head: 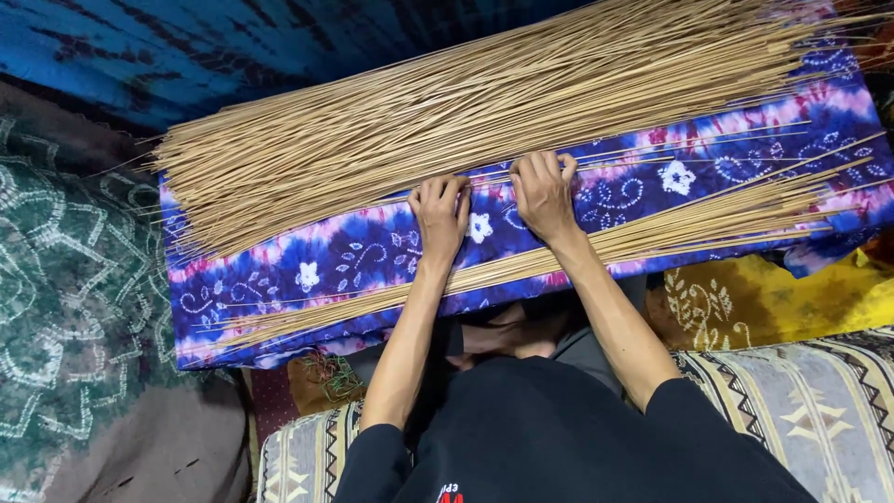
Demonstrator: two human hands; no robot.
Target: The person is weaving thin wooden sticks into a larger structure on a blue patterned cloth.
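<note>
Stick pile (484,102) runs off right frame edge, ends unseen. Fingertips of both hands (442,216) (543,191) curl under, hidden. Near stick bundle (652,233) partly covered by forearms.

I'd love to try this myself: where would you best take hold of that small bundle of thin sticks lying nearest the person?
Probably around its middle, coming from above. The small bundle lies flat and long across the blue-purple cloth, its ends fanning loose, so a mid-length grip likely keeps it together. The left hand and right hand rest just beyond it.
</note>
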